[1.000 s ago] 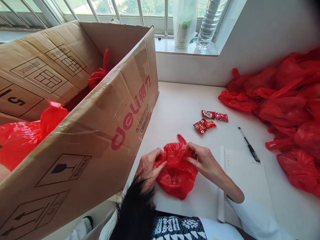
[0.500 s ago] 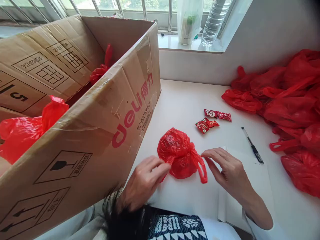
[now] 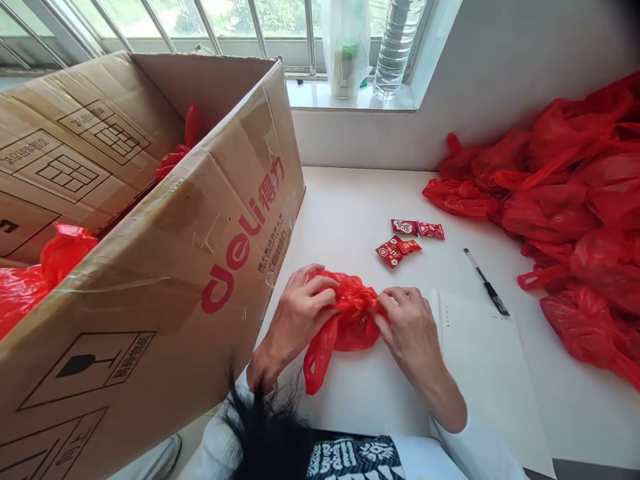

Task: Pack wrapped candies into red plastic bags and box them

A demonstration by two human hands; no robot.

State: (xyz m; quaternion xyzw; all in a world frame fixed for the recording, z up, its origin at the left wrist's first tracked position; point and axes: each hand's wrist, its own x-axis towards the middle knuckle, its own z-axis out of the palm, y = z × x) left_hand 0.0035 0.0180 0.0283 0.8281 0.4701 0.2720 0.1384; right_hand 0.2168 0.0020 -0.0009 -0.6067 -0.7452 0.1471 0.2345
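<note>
Bag (image 3: 347, 330), on the table (image 3: 360, 200) beside the box (image 3: 225, 233), is pinched at its gathered top by left hand (image 3: 295, 320) and right hand (image 3: 410, 327); thin film, probably light, limp, slippery, best held there.

The left hand (image 3: 300, 313) and the right hand (image 3: 407, 327) were held close together, fingers curled inward, forearms angled toward each other.

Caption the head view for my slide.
Left hand and right hand pinch a red bag on the white table beside a cardboard box.
</note>
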